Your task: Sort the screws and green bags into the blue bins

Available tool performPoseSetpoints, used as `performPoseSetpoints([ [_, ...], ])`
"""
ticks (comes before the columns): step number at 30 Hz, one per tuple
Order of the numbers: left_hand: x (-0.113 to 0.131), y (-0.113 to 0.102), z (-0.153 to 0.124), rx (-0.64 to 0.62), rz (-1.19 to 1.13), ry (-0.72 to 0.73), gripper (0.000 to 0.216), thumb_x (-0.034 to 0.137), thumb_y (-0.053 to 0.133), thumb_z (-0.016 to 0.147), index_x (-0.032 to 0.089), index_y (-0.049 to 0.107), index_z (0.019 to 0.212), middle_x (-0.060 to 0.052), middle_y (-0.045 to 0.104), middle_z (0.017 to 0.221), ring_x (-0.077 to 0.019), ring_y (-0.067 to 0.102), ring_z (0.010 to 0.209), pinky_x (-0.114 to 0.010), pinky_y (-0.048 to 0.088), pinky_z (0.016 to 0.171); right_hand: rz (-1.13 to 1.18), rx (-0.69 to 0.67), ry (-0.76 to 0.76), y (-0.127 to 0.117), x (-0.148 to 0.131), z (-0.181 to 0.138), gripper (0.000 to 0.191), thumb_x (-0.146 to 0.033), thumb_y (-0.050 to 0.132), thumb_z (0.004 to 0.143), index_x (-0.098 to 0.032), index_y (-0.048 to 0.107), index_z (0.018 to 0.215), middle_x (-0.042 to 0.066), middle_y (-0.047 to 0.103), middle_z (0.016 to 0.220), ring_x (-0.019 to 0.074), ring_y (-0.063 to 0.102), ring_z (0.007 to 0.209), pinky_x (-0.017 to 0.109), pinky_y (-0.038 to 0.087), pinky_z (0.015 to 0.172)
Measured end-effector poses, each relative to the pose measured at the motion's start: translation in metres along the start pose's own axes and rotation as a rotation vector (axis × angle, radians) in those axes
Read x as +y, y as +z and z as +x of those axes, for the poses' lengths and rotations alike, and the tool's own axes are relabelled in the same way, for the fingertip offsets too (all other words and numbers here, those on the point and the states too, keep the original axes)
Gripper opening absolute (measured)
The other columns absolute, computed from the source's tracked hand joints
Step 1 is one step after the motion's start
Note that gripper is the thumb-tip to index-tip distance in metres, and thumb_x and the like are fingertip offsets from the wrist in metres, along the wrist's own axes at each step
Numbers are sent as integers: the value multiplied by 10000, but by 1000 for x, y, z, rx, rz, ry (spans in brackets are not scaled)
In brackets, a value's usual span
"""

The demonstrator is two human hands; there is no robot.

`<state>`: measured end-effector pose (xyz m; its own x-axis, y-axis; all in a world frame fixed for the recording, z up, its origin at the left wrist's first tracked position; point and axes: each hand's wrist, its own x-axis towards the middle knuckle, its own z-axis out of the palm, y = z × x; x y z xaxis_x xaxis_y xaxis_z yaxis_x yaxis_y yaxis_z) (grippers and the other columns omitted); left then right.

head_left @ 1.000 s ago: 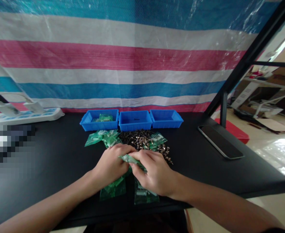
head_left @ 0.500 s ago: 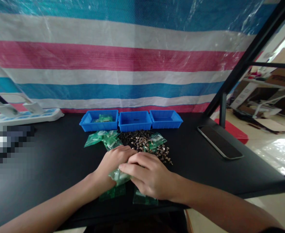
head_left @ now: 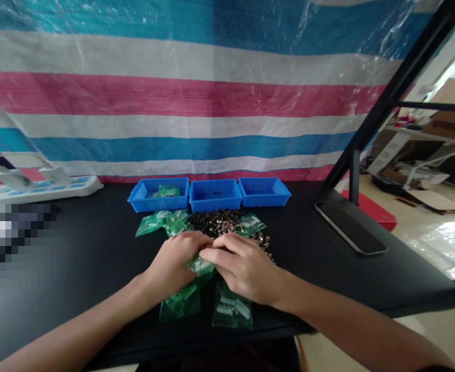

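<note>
Between my two hands is a small green plastic bag, its lower part showing below the fingers. My left hand curls round its left side, fingertips mostly hidden. Against it, my right hand closes its thumb and fingers on the bag's right side. Nearer the table edge lie a flat bag with pale pieces inside and another green bag. Behind the hands are more green bags, dark screws and shiny metal screws, with one bag among them.
Three blue trays stand in a row at the back: the left tray holds green bags, then come the middle tray and right tray. A phone lies right; a power strip sits left. A striped sheet hangs behind.
Both hands have moved slightly up and to the right with the bag. The two bags by the near edge are now less covered by the hands.
</note>
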<state>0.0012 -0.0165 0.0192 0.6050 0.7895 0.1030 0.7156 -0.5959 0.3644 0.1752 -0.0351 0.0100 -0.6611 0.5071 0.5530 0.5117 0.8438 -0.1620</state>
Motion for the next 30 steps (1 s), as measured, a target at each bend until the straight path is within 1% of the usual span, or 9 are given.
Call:
performPoseSetpoints([
  [5,-1,2,0,19,-3,22,295,101,445,644,191,586,887,-45,638,874,-215,582,833,-284,424,680,55,-7,11,1,1,1,242,-124,401,866,-153,594,1009,73,586,861,158,542,801,265,459,736],
  [10,1,2,-1,1,-17,34,203,112,447,661,177,578,803,-48,621,813,-205,576,793,-270,424,674,97,27,-23,2,-1,1,233,-123,407,865,-142,590,1007,76,592,855,156,552,792,254,468,720],
  [13,0,5,0,-2,-22,39,157,165,481,686,183,586,801,-39,616,807,-205,574,779,-275,428,674,101,43,-59,2,-5,1,222,-139,404,873,-145,588,996,67,595,847,150,554,796,249,471,731],
  [16,-3,11,2,-7,-5,40,185,187,505,703,204,609,854,-29,628,848,-206,575,798,-291,430,706,68,28,-112,4,-10,1,219,-151,404,872,-154,586,994,57,588,832,140,548,787,240,474,727],
  [20,-3,13,6,-30,33,-24,255,112,448,757,220,635,891,-31,639,863,-194,579,834,-292,433,746,35,30,-174,8,-16,1,239,-137,414,849,-178,585,1011,44,583,828,137,541,786,235,471,727],
  [23,-2,12,8,-46,48,-23,253,108,438,777,205,638,897,-43,641,869,-193,579,837,-295,436,756,4,62,-200,9,-17,0,255,-129,420,832,-190,598,1003,40,590,840,146,533,769,253,466,734],
  [26,-4,13,8,-24,47,-1,256,106,430,760,212,627,883,-37,640,865,-200,582,820,-306,439,737,-9,68,-192,9,-13,0,258,-133,440,820,-189,602,1013,49,585,865,153,535,797,252,462,730],
  [30,-8,12,3,-1,47,49,185,149,487,678,199,598,817,-37,626,831,-217,579,774,-309,440,689,-16,41,-157,8,-7,0,253,-131,451,824,-188,606,1015,51,577,868,144,533,809,239,457,745],
])
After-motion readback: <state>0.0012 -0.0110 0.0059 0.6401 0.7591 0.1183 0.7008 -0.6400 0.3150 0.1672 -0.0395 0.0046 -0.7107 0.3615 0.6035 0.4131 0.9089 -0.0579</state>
